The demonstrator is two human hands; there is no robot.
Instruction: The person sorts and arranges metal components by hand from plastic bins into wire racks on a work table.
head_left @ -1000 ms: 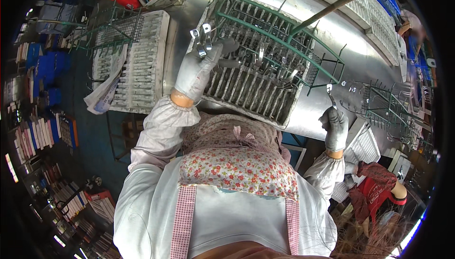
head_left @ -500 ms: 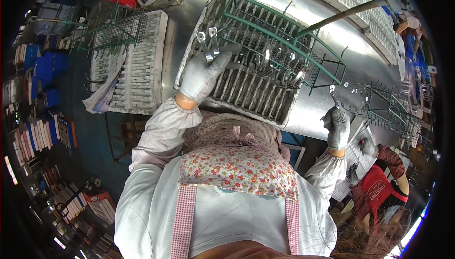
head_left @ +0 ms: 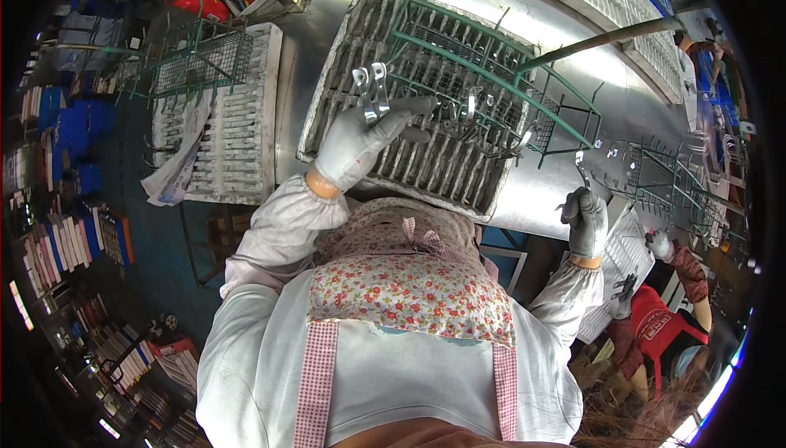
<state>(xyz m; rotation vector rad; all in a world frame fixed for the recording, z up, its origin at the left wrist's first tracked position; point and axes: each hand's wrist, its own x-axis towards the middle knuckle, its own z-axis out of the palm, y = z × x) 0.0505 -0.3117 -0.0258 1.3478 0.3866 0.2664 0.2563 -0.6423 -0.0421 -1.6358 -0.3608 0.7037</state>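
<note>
In my gloved left hand (head_left: 356, 145) are two shiny metal pieces (head_left: 365, 96), each with a hole in its upper end. The pieces stand up between thumb and fingers, while some fingers stretch to the right over a grey slotted tray (head_left: 327, 120). Beneath those fingers, part of the tray is hidden. A green wire rack (head_left: 524, 88) lies across the tray, with several shiny metal parts (head_left: 471, 104) along its near side. Farther right, past the tray, my gloved right hand (head_left: 586, 223) is closed around the lower end of another slim, shiny metal piece (head_left: 582, 169).
A second slotted tray (head_left: 254, 120) stands at left, with a green wire rack (head_left: 196, 63) over it. More green racks (head_left: 671, 178) are at right. A rod (head_left: 606, 42) slants above the metal table (head_left: 532, 194). At lower right, a co-worker's gloved hands (head_left: 626, 292) are over a white tray.
My left hand has shifted slightly right with its two metal pieces, its fingers reaching farther over the tray. My right hand stays nearly still. Co-worker's hands show more clearly at right.
</note>
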